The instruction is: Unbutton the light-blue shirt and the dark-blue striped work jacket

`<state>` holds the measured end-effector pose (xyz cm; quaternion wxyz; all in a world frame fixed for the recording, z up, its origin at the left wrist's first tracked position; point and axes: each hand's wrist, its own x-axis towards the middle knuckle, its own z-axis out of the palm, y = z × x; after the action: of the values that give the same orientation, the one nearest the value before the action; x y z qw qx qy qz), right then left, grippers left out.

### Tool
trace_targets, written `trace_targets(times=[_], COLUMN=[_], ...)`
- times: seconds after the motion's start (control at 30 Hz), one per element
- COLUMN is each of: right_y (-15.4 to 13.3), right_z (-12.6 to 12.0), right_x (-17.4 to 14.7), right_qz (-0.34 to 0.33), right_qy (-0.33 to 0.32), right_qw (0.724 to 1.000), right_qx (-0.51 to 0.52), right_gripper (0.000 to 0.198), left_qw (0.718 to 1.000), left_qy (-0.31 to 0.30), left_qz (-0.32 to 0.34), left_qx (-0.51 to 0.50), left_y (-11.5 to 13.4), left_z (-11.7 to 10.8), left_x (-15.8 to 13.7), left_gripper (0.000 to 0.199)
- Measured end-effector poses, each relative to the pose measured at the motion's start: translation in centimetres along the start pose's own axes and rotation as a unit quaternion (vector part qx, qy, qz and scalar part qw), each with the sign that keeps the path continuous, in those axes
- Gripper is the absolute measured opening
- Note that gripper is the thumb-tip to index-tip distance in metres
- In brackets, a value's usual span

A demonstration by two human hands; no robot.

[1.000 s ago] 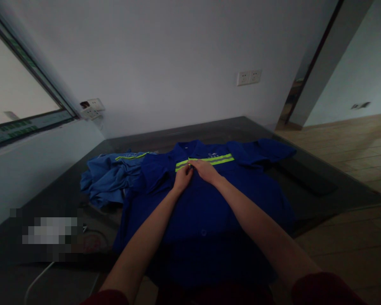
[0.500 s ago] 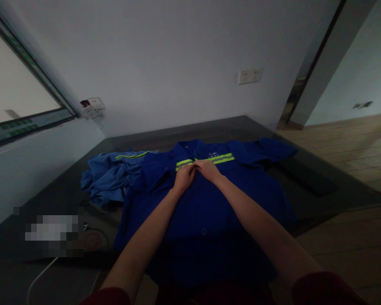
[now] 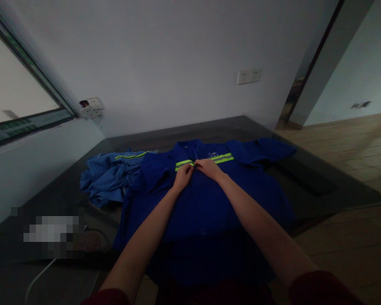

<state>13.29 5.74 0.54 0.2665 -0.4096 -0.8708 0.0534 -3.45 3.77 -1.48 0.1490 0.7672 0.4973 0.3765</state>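
Observation:
A dark blue work shirt (image 3: 206, 199) with a yellow-green and grey chest stripe lies spread on the table, collar toward the wall. My left hand (image 3: 184, 174) is closed in a pinch on its front opening, just at the stripe. Beside it, my right hand (image 3: 208, 168) pinches the front edge from the other side, fingertips close to the left ones. What lies between the fingertips is too small to make out. A lighter blue garment (image 3: 109, 176) with a similar stripe lies crumpled left of the shirt, touching its sleeve.
The dark table (image 3: 228, 127) stands against a pale wall with sockets (image 3: 249, 76). A dark flat object (image 3: 307, 178) lies right of the shirt. On the left are a blurred-out item (image 3: 52, 231) and a white cable (image 3: 40, 275). Tiled floor (image 3: 346, 142) shows at right.
My fingertips have drawn slightly apart at the shirt's front opening, the left hand shifting a little left. The shirt and the other garment lie as before.

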Motion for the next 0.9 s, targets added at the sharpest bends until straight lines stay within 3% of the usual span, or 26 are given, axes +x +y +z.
trace_targets(times=[0.47, 0.73, 0.9], right_y=[-0.2, 1.0, 1.5], right_z=[0.0, 0.5, 0.6], right_x=[-0.1, -0.3, -0.3], right_qz=[0.015, 0.1, 0.114], right_qy=[0.012, 0.143, 0.183], right_qw=[1.0, 0.979, 0.965], right_qx=[-0.017, 0.101, 0.148], right_gripper=[0.013, 0.017, 0.016], left_qw=[1.0, 1.0, 0.996], left_qy=[0.016, 0.002, -0.072], left_qz=[-0.003, 0.001, 0.04], left_qx=[-0.009, 0.009, 0.038], left_y=[0.5, 1.4, 2.4], left_z=[-0.2, -0.7, -0.9], left_x=[-0.2, -0.5, -0.6], left_gripper=[0.024, 0.027, 0.032])
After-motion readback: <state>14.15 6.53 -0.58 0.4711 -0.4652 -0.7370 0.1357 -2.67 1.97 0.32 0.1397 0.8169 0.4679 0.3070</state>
